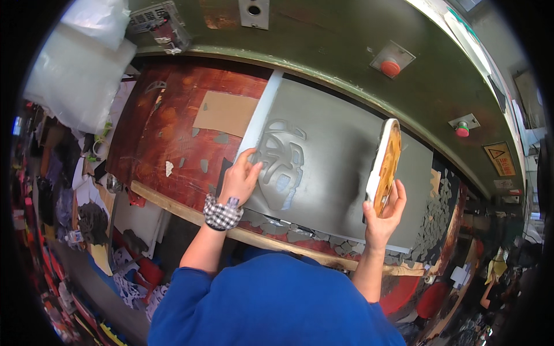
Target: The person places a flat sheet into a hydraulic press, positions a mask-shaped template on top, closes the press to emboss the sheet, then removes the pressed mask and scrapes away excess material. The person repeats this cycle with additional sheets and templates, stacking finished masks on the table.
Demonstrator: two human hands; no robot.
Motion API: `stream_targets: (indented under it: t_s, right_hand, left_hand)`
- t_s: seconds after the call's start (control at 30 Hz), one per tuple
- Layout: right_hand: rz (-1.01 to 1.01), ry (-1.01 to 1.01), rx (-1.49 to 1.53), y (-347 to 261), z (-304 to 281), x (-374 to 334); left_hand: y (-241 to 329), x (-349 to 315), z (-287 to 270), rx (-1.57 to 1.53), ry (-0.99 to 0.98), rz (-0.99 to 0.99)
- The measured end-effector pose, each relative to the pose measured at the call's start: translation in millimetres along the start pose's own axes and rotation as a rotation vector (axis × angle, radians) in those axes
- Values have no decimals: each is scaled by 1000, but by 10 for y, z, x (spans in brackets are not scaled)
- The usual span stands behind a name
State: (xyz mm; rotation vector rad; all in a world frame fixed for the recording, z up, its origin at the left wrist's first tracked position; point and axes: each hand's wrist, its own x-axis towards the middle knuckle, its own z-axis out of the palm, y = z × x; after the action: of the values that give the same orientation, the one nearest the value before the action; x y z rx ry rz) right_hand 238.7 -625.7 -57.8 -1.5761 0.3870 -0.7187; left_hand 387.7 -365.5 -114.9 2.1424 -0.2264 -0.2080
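Observation:
My right hand [382,216] grips the lower end of a cutting die [390,158], a flat plate with a brown wooden-looking face and a pale rim. The die stands tilted on edge above the right part of a grey sheet [340,167]. My left hand [239,176] is at the sheet's left side, thumb and forefinger apart, fingertips close to or touching its edge. Beside those fingers, a curved pattern of cut shapes [280,155] shows in the sheet, with pale gaps where the layer below shows through. Whether the fingertips pinch any material is too small to tell.
A green machine beam [323,34] with red push buttons [390,67] spans the far side. Left lies a reddish board [161,121] with a brown card [226,112] and scraps. Grey offcuts [435,213] pile up at right. A wooden rail [167,203] edges the near side.

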Motion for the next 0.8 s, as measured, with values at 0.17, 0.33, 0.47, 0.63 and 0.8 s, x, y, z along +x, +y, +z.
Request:
stream_targets:
  t_s: [0.17,0.33,0.47,0.63,0.8]
  right_hand:
    - [35,-149,-224,237,154,-205]
    - [-189,-289,-651,626,527,-115]
    - [-214,-311,-740,672,620,220]
    - [27,-352,-388,827,400,854]
    - [-244,418,-572,602,-620,1888]
  left_hand:
    - [-80,-138,56,117,-4,310]
    - [-147,63,150,153,129,442]
    - [-101,380,242,143,199,478]
    - [7,929,383,120,234,439]
    - [186,1264,483,104,311,462]
